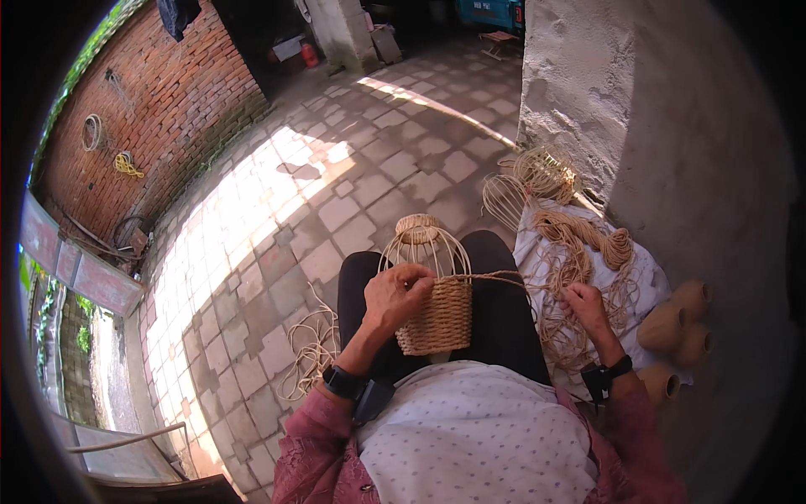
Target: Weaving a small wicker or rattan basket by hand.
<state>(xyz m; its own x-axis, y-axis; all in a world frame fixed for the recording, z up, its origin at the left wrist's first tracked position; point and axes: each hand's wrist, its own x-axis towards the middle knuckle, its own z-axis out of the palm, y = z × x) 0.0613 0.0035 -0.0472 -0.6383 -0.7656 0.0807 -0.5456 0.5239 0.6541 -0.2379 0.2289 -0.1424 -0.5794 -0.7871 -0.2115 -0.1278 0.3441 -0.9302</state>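
A half-woven basket [445, 317] of twisted straw-coloured cord rests in my lap between my dark-trousered knees. Its lower wall is densely woven; bare pale ribs arch above it to a small bound ring [417, 225]. My left hand [398, 296] grips the basket's left side at the top of the weave, thumb and fingers pressed together near the working cord. From there the cord [483, 275] runs out to the right, slightly slack. Off to the right, my right hand [586, 304] is closed with its fingertips pinched on the cord, above a white cloth.
On the white cloth [646, 281] at my right lie coiled hanks of cord [575, 231]. Several tan clay-coloured pots [663, 328] stand beside it. Beyond are bare-rib frames [541, 172] by a grey wall [579, 84]. Loose cord [311, 349] lies on the paving at my left.
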